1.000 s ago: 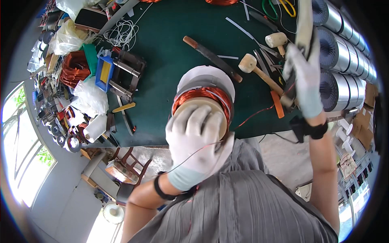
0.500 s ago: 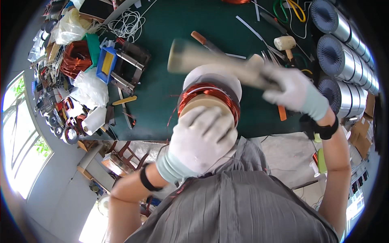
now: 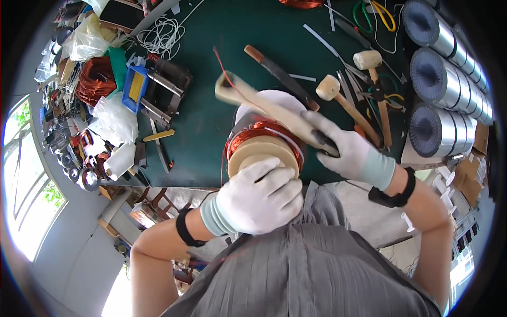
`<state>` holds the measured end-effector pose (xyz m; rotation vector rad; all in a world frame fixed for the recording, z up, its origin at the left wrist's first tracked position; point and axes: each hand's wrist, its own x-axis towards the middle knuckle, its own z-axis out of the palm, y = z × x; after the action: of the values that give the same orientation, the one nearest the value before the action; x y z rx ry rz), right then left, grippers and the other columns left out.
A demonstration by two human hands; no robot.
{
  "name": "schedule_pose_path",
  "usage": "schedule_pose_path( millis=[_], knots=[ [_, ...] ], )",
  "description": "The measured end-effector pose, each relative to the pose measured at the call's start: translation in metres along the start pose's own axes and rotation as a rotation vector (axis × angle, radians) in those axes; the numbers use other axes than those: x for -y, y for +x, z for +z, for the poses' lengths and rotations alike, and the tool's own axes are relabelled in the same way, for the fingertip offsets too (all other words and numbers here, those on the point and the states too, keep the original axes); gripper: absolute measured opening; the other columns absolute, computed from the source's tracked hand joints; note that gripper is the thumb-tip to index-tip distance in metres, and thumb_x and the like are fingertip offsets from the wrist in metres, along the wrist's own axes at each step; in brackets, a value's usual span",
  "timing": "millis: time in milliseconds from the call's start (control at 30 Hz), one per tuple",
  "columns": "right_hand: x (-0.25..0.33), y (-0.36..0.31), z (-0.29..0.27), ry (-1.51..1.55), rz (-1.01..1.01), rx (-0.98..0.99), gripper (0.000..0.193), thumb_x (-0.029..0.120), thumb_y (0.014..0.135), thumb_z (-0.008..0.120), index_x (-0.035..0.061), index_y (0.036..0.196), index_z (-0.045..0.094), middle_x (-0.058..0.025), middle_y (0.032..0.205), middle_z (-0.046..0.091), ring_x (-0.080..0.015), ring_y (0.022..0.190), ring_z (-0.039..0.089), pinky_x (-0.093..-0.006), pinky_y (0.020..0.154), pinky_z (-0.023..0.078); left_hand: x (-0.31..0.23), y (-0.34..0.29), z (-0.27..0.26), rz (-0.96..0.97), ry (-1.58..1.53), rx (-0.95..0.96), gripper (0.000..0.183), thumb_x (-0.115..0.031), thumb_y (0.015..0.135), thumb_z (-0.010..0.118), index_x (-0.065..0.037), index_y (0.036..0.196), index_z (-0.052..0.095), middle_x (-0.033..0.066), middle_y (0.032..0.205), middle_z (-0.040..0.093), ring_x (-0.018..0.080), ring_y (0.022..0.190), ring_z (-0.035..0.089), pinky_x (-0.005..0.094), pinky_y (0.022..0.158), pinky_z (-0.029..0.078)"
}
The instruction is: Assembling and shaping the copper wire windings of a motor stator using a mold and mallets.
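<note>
A coil of copper wire (image 3: 242, 138) is wound around a round core at the table's near edge. In front of it sits a beige stepped disc (image 3: 260, 148), and behind it a white rounded end (image 3: 273, 97). My left hand (image 3: 260, 198), in a white glove, is closed around the disc's near hub. Gloved too, my right hand (image 3: 351, 150) is closed on the dark handle of a pale wooden beater (image 3: 277, 112). The beater slants across the coil's top, slightly blurred; contact cannot be told. A loose red wire end (image 3: 222, 64) sticks up near the beater's tip.
Two wooden mallets (image 3: 328, 87) (image 3: 368, 60) and a dark flat tool with a brown handle (image 3: 280, 74) lie beyond the coil. Silver wire spools (image 3: 442, 130) line the right. At left are a metal fixture (image 3: 168, 87), a blue tray (image 3: 135, 90) and clutter.
My right hand has come down and left with the beater, which now lies lower over the coil. My left hand and the disc have shifted slightly. A wire end now shows above the coil.
</note>
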<state>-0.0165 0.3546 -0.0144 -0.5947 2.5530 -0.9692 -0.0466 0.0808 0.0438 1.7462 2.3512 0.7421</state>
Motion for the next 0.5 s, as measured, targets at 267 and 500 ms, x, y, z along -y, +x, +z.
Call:
schedule_pose_path(
  millis=[267, 500],
  knots=[
    [-0.022, 0.000, -0.001, 0.102, 0.144, -0.331, 0.062, 0.011, 0.088, 0.067, 0.0093, 0.147, 0.046, -0.0219, 0.114, 0.069, -0.0334, 0.083, 0.073, -0.0393, 0.084, 0.058, -0.035, 0.011, 0.007, -0.568, 0.022, -0.190, 0.041, -0.014, 0.061, 0.079, -0.014, 0.101, 0.071, 0.0081, 0.117, 0.063, 0.0329, 0.105, 0.063, 0.0472, 0.085, 0.053],
    [-0.031, 0.023, -0.039, 0.341, 0.338, -0.358, 0.067, 0.015, 0.093, 0.067, 0.0102, 0.154, 0.040, -0.0172, 0.098, 0.071, -0.0329, 0.083, 0.071, -0.0372, 0.076, 0.057, -0.010, -0.003, 0.000, -0.249, -0.020, -0.156, 0.039, -0.023, 0.056, 0.074, -0.018, 0.095, 0.072, 0.0034, 0.105, 0.064, 0.0262, 0.103, 0.063, 0.0447, 0.086, 0.053]
  ],
)
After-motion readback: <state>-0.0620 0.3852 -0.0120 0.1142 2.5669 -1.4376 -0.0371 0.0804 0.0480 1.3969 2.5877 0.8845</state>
